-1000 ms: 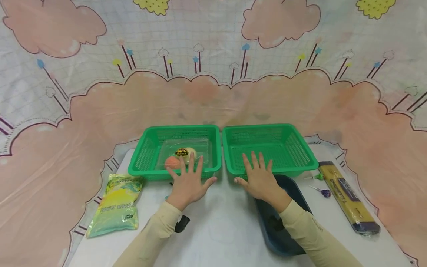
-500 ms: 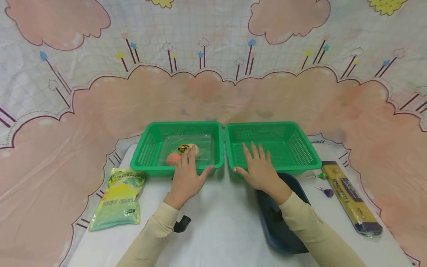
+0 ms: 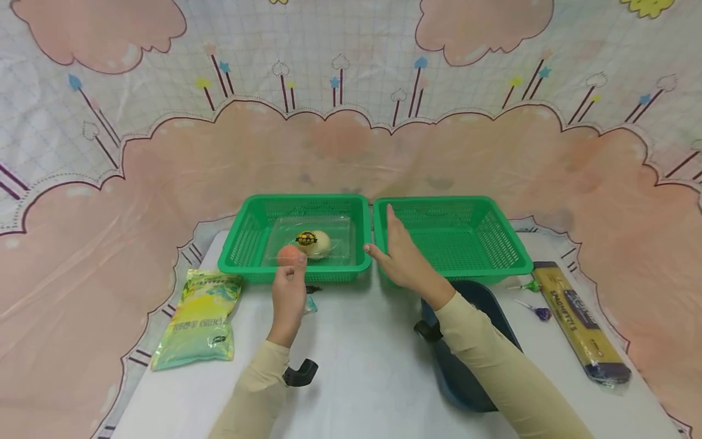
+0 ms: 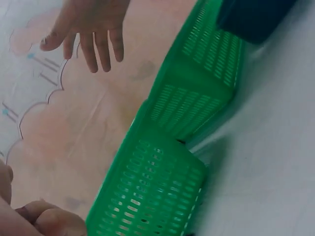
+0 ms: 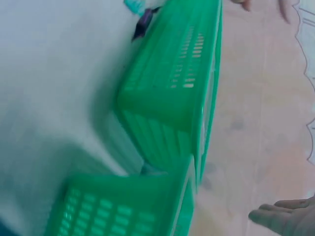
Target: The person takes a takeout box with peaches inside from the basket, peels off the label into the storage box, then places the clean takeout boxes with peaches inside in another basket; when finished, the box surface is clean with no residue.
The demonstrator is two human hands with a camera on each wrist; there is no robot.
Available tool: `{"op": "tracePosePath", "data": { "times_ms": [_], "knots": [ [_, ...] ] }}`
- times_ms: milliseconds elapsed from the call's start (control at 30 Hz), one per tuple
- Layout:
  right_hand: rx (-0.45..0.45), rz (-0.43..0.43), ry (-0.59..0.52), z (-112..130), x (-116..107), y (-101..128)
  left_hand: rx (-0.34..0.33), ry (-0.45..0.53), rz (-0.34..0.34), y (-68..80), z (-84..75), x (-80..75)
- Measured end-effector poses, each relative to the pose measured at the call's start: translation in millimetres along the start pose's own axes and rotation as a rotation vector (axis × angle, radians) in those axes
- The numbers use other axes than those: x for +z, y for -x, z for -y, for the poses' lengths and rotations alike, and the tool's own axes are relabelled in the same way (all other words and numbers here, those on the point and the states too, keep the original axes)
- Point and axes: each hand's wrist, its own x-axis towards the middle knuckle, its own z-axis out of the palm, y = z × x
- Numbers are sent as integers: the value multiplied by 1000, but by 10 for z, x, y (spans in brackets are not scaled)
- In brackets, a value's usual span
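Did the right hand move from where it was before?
Yes. The right hand slid left and turned on edge, from the middle front of the right green basket to its left rim.

Two green mesh baskets stood side by side at the table's far edge, their inner walls just touching. The left basket (image 3: pixel 236 256) held a clear plastic box with a pale round fruit bearing a dark sticker (image 3: pixel 314 242) and an orange-pink peach (image 3: pixel 287 255) by its near wall. The right basket (image 3: pixel 507 244) lay level with nothing visible inside.
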Motion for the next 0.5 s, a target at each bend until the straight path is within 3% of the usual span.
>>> {"op": "tracePosePath", "data": {
  "times_ms": [167,267,367,500],
  "knots": [
    [50,6,-161,58,80,-97,-214,284,72,-79,85,-31],
    [91,-4,-250,84,166,-173,-315,376,99,-137,135,-56],
    [140,-5,-313,97,263,-253,-358,421,118,-192,178,-68],
    [212,-3,-319,94,387,-351,-355,477,119,-259,220,-63]
  ]
}}
